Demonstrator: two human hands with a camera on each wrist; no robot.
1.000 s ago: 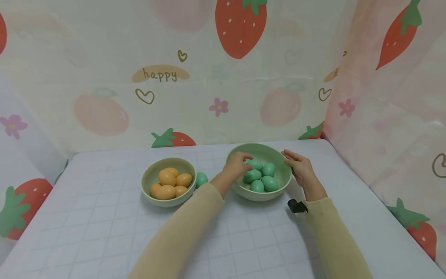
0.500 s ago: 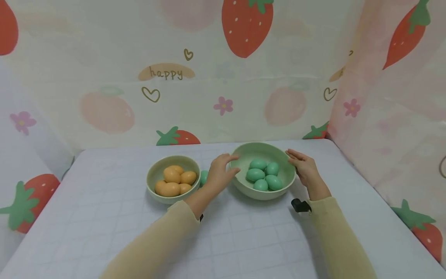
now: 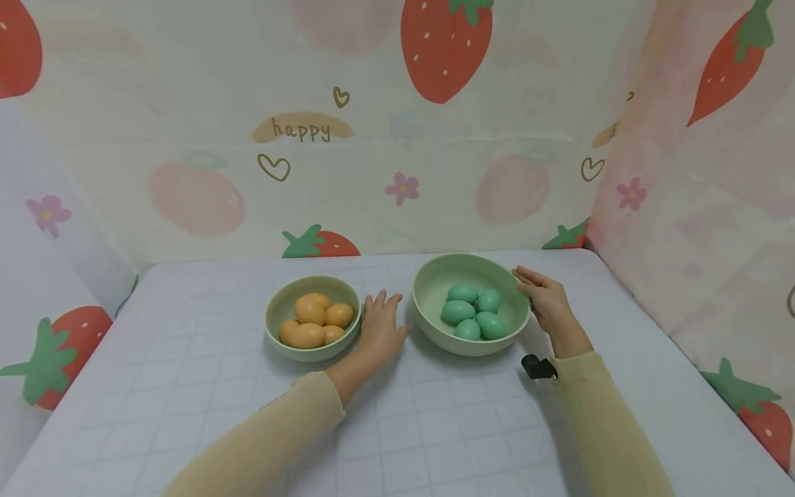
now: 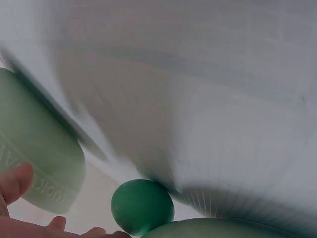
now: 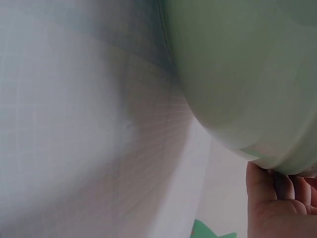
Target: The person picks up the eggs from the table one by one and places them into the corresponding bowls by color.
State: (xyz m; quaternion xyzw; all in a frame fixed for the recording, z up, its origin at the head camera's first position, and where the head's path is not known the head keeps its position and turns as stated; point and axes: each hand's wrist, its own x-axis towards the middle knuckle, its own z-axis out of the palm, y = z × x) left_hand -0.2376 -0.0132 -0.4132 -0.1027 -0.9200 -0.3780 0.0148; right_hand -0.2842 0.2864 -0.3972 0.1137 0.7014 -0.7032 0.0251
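Note:
My left hand (image 3: 380, 333) reaches between the two bowls with its fingers spread and straight. The left wrist view shows a green egg (image 4: 142, 207) beside its fingertips, next to a bowl; in the head view the hand hides this egg. Several green eggs (image 3: 458, 311) lie in the larger pale green bowl (image 3: 428, 283) on the right. Against that bowl's right rim rest the extended fingers of my right hand (image 3: 551, 309), also seen at the bowl's outside in the right wrist view. The smaller bowl (image 3: 276, 304) at left holds several orange eggs (image 3: 310, 310).
A white checked cloth covers the table (image 3: 205, 414). Behind and to the right stand sheets printed with strawberries (image 3: 444, 52). A black wrist camera (image 3: 537, 367) sits below my right hand, at the sleeve cuff.
My left hand has moved left and down from over the green eggs in the large bowl to the lone green egg, its fingers spreading. The right hand stays at the rim.

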